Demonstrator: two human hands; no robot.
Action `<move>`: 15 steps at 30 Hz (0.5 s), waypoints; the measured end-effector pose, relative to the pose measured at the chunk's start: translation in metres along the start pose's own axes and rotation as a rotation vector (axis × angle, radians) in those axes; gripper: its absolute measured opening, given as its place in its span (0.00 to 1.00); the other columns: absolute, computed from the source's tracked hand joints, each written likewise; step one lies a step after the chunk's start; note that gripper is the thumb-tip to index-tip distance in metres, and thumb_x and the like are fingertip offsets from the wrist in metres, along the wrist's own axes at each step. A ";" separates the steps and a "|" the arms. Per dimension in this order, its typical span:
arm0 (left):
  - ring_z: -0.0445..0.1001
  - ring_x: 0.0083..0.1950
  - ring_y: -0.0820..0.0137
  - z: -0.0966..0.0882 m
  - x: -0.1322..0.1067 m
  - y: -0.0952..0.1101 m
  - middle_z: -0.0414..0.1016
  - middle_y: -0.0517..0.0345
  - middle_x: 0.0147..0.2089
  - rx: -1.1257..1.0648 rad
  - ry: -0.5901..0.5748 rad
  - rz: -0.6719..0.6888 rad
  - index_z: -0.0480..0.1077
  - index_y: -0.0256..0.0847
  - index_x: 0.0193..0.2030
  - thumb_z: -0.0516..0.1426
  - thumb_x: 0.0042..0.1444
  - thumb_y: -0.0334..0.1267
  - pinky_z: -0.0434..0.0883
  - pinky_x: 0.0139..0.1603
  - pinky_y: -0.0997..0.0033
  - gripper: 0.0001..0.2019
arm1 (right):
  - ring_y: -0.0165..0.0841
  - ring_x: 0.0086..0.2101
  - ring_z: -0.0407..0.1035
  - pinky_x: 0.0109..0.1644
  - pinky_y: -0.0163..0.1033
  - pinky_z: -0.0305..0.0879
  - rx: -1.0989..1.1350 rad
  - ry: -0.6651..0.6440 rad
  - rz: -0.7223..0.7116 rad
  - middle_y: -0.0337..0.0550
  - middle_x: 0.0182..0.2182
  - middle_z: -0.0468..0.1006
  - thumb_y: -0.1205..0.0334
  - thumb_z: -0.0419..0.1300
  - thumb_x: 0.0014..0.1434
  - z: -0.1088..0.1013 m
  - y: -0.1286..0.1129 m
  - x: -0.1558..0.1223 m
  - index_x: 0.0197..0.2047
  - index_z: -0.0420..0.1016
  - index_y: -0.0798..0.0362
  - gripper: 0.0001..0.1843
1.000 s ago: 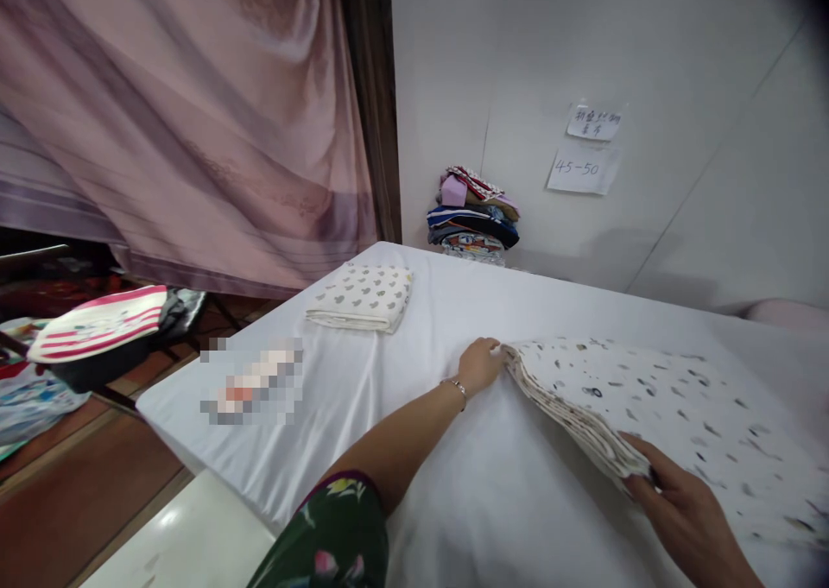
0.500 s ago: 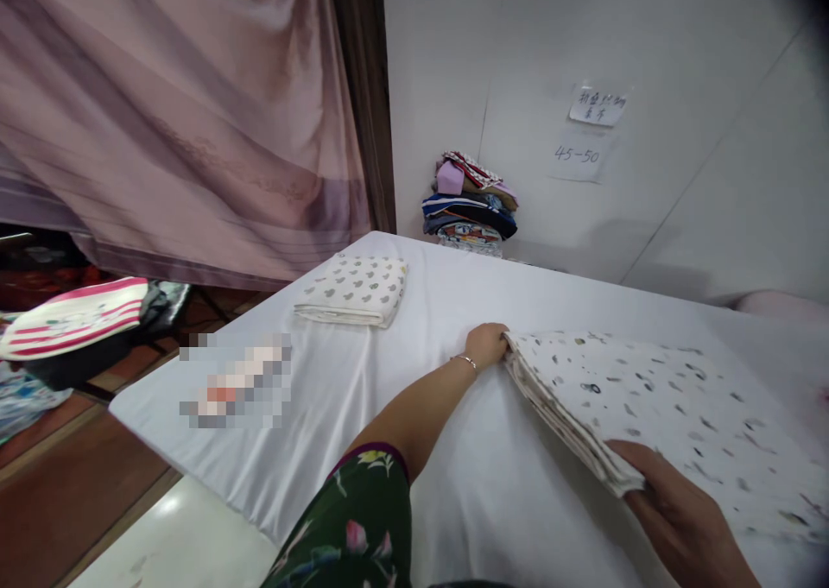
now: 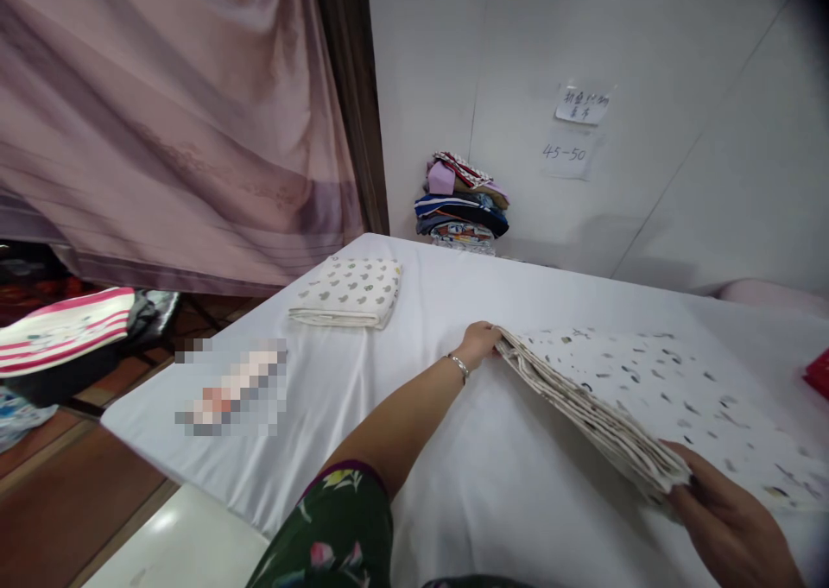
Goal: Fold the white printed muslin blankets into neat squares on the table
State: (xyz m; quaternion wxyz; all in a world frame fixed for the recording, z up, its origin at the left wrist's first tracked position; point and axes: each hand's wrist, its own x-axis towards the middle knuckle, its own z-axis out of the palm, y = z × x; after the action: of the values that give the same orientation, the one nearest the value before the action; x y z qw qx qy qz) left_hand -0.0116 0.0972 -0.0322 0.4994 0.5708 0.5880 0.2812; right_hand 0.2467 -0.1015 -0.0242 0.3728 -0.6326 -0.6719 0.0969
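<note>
A white cloth with small dark and grey printed marks (image 3: 654,389) is folded in layers and spreads over the right part of the white-covered table (image 3: 414,476). My left hand (image 3: 477,344) is closed on the far corner of its layered edge, a bracelet at the wrist. The near corner of that edge is gripped by my right hand (image 3: 725,506), its fingers partly hidden by the cloth. Between my hands the edge is lifted and tilted, showing several stacked layers. Left of my left hand lies a folded white cloth with grey motifs (image 3: 353,290).
A pile of folded fabrics (image 3: 461,204) stands by the wall at the table's far edge. A blurred-out patch (image 3: 230,388) covers something at the table's left. A pink curtain (image 3: 194,122) hangs behind. A red thing (image 3: 819,372) shows at the right edge.
The layered edge has tipped up, so more of its stacked layers show. My right hand has moved rightward with its corner. The view has shifted slightly, and a red thing has come in at right.
</note>
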 end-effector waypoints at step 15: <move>0.75 0.31 0.69 -0.030 -0.002 -0.007 0.75 0.48 0.35 0.101 -0.185 -0.046 0.67 0.32 0.47 0.50 0.48 0.22 0.74 0.32 0.71 0.18 | 0.33 0.37 0.75 0.37 0.31 0.72 -0.388 0.029 -0.673 0.42 0.38 0.78 0.70 0.46 0.52 0.000 0.005 -0.019 0.47 0.68 0.51 0.20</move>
State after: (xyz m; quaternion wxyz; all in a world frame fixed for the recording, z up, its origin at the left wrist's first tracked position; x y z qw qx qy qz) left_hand -0.0418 0.1015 -0.0273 0.5287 0.6051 0.5656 0.1858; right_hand 0.2489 -0.1181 -0.0339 0.2668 -0.4370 -0.8423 -0.1686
